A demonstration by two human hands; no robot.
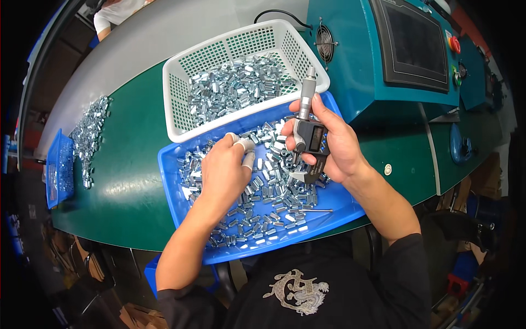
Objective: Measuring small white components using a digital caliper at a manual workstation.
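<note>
- The right hand (344,147) was gripping a micrometer (315,134), thumb along one side and fingers curled around the other, over the right part of a blue tray (337,207).
- The micrometer stood tilted, its grey barrel pointing away from the body toward a white basket (263,109) and its curved frame reaching down over the tray; whether a piece sat in the frame was too small to tell.
- The left hand (223,169) was bent over the tray to the left of the micrometer, well apart from it, fingers curled down among loose metal pieces (274,192); whether it pinched one could not be told.
- White finger covers (247,160) wrapped some left fingertips.
- The basket, heaped with similar pieces, stood just beyond the tray, its near wall close to the tray's far rim.
- A teal machine (350,66) with a dark screen (415,44) bounded the far right, near the basket.
- A thin rod (318,210) lay in the tray's right part, beside bare blue floor.
- Left of the tray, a broad stretch of green tabletop (131,164) gave open room as far as a pile of pieces (90,131) and a small blue basket (59,170).
- The tray's near rim lay by the table's curved near edge.
</note>
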